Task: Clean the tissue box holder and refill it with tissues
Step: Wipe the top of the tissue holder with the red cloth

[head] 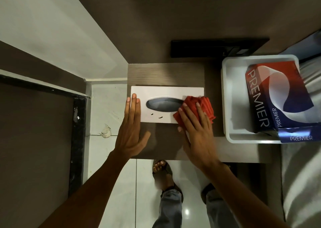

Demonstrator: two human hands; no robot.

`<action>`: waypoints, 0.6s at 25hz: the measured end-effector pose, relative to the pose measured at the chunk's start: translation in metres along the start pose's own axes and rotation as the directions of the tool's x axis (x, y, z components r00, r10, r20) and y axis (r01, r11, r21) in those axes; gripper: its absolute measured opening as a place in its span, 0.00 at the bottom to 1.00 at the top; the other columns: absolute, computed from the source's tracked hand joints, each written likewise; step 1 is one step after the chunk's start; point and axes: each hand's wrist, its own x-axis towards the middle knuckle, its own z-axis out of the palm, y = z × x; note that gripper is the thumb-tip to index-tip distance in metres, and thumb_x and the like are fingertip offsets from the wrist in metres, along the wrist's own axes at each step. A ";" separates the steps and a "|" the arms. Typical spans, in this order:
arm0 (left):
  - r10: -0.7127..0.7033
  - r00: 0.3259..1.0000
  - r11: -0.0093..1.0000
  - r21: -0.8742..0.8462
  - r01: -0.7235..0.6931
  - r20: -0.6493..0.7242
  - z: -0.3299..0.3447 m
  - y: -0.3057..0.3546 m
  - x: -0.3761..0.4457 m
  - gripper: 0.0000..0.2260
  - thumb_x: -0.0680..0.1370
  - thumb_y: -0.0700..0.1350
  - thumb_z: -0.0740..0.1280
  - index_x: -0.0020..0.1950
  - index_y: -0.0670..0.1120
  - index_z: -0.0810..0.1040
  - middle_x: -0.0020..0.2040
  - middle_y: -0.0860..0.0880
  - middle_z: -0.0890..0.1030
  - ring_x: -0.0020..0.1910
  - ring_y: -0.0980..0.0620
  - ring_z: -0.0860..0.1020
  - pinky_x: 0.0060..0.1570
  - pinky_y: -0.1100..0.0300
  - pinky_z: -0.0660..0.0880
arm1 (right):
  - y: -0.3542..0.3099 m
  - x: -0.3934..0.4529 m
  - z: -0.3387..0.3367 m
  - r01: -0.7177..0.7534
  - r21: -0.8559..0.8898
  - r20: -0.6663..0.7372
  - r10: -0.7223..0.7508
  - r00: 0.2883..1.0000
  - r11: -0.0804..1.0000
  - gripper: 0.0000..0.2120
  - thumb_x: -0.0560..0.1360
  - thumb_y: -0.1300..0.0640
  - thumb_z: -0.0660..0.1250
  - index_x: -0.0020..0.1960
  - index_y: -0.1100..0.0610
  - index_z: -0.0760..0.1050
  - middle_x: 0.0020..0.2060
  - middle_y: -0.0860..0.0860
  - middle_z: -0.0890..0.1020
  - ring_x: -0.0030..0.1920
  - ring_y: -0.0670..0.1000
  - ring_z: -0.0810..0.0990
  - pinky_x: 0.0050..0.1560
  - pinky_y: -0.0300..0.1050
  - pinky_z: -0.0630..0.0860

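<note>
White rectangular plastic tissue box holder (161,104) with dark oval slot lying flat on brown wooden table (165,75), left hand (131,125) flat on its left end, fingers pressed together, right hand (196,128) pressing red ribbed cloth (199,109) on its right end, fingers slightly spread, red-and-blue cardboard tissue box (276,97) in white plastic tray (227,95) nearby.

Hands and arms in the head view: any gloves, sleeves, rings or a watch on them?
Neither. The left hand and right hand are bare, without gloves, and both forearms are uncovered to the frame edge. No ring, watch or bracelet shows.
</note>
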 end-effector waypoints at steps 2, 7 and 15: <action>0.000 1.000 1.000 -0.002 0.000 -0.007 -0.001 0.000 -0.001 0.46 0.74 0.56 0.62 0.87 0.45 0.46 0.88 0.47 0.44 0.87 0.43 0.44 0.83 0.49 0.47 | 0.018 0.001 -0.008 0.107 -0.038 0.063 -0.105 0.992 0.994 0.27 0.87 0.47 0.53 0.84 0.50 0.56 0.85 0.48 0.57 0.86 0.52 0.48 0.84 0.61 0.51; 0.008 1.000 1.000 -0.009 -0.008 -0.005 -0.003 0.002 -0.002 0.46 0.74 0.56 0.63 0.87 0.46 0.44 0.88 0.45 0.45 0.87 0.42 0.44 0.83 0.38 0.56 | 0.036 -0.013 -0.011 -0.045 -0.022 0.012 0.045 0.999 0.999 0.30 0.86 0.44 0.53 0.86 0.49 0.50 0.86 0.47 0.50 0.86 0.54 0.46 0.84 0.58 0.54; -0.054 0.996 0.998 0.042 0.051 0.065 -0.001 0.001 0.000 0.56 0.70 0.63 0.71 0.87 0.45 0.44 0.88 0.47 0.42 0.87 0.44 0.42 0.81 0.54 0.53 | 0.012 0.001 0.001 0.064 -0.082 0.033 -0.062 0.998 0.995 0.29 0.87 0.53 0.58 0.85 0.53 0.53 0.85 0.51 0.52 0.86 0.56 0.47 0.84 0.61 0.49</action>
